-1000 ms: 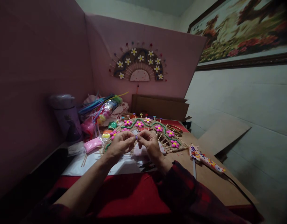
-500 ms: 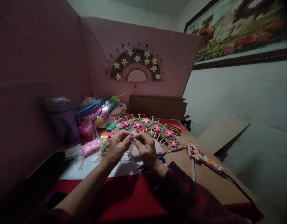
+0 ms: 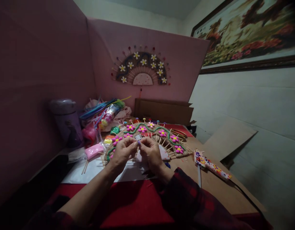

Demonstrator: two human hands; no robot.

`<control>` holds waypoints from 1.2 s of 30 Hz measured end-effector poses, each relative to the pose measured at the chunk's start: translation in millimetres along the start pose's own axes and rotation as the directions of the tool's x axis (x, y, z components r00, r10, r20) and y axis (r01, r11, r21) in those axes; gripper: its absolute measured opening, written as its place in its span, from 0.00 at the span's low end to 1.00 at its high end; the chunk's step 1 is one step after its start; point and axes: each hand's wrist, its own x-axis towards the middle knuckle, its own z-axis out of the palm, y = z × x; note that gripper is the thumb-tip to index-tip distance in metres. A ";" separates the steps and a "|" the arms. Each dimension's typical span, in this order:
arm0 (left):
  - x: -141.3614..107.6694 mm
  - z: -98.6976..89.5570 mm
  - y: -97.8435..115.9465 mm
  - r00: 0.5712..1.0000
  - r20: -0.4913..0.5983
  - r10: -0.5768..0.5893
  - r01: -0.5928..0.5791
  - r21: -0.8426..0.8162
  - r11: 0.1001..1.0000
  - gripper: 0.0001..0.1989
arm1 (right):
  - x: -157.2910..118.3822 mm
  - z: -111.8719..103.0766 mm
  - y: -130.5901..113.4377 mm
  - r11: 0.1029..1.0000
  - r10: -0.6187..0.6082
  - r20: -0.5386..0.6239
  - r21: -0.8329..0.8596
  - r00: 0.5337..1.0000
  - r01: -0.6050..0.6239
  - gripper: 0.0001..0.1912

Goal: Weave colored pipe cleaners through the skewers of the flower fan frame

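Note:
A small purple piece of clay [image 3: 138, 142] is pinched between the fingertips of my left hand [image 3: 124, 152] and my right hand [image 3: 151, 153], which meet in front of me. Both hands are closed on it. Just behind and below them lies a half-round fan [image 3: 135, 127] of twine and thin sticks. Pink flowers with yellow centres [image 3: 162, 133] and a wavy green strand decorate it, and small coloured tips crown the sticks along its top edge. My hands hide part of the fan's middle and its pale half-round base [image 3: 163, 152].
A flower-patterned glue gun [image 3: 212, 166] lies at the right with its cord. To the left are a pink clay packet [image 3: 94, 151], a purple bottle [image 3: 68, 126] and a heap of craft supplies [image 3: 109, 115]. A finished-looking fan with white flowers [image 3: 141, 67] hangs on the pink panel.
The fingertips have shifted slightly around the purple clay, both hands still together on it. The view has tilted a little, so the surroundings sit slightly lower and farther right.

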 end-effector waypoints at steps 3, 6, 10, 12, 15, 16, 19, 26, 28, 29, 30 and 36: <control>0.7 2.0 -4.4 0.991 -0.094 0.100 -0.089 0.115 0.989 0.11 | -3.3 4.1 3.2 0.998 0.028 -0.017 0.048 0.999 -0.027 0.11; 0.2 3.5 -6.9 0.961 -0.114 0.253 -0.218 0.256 0.942 0.08 | -5.3 6.4 3.7 0.999 -0.040 -0.042 -0.031 0.998 0.039 0.10; -1.0 4.1 -7.3 0.924 -0.132 0.358 -0.289 0.372 0.882 0.05 | -6.8 7.1 1.7 0.966 -0.166 -0.022 -0.206 0.986 0.158 0.08; -1.3 4.3 -6.2 0.921 -0.133 0.365 -0.294 0.378 0.878 0.05 | -7.3 6.5 0.5 0.939 -0.215 -0.011 -0.275 0.976 0.204 0.07; -1.6 4.5 -4.3 0.932 -0.110 0.346 -0.283 0.377 0.882 0.06 | -8.1 4.9 -1.3 0.894 -0.271 -0.008 -0.372 0.962 0.249 0.06; -1.8 4.5 -3.9 0.934 -0.103 0.341 -0.277 0.391 0.878 0.06 | -8.5 4.4 -1.8 0.878 -0.283 -0.007 -0.405 0.959 0.256 0.06; -1.9 3.9 -4.0 0.938 -0.091 0.334 -0.266 0.425 0.865 0.06 | -10.4 3.4 -2.7 0.835 -0.306 0.000 -0.480 0.952 0.269 0.06; 0.6 5.4 -10.4 0.937 -0.208 0.282 -0.225 0.262 0.939 0.07 | -10.9 5.4 1.1 0.830 -0.322 0.036 -0.470 0.946 0.300 0.08; 1.0 6.4 -11.6 0.945 -0.226 0.235 -0.192 0.196 0.962 0.08 | -8.7 4.8 2.8 0.846 -0.311 0.040 -0.444 0.949 0.296 0.08; 1.0 6.7 -11.7 0.950 -0.221 0.222 -0.183 0.180 0.966 0.08 | -7.4 4.0 3.2 0.847 -0.308 0.046 -0.442 0.950 0.296 0.08; 1.0 6.6 -11.3 0.954 -0.211 0.215 -0.179 0.174 0.968 0.08 | -6.2 2.9 3.2 0.842 -0.309 0.055 -0.449 0.949 0.300 0.07; 0.4 2.4 1.1 0.982 -0.128 0.137 -0.114 0.176 0.978 0.11 | -1.4 -5.0 -4.3 0.742 -0.351 0.171 -0.549 0.921 0.385 0.07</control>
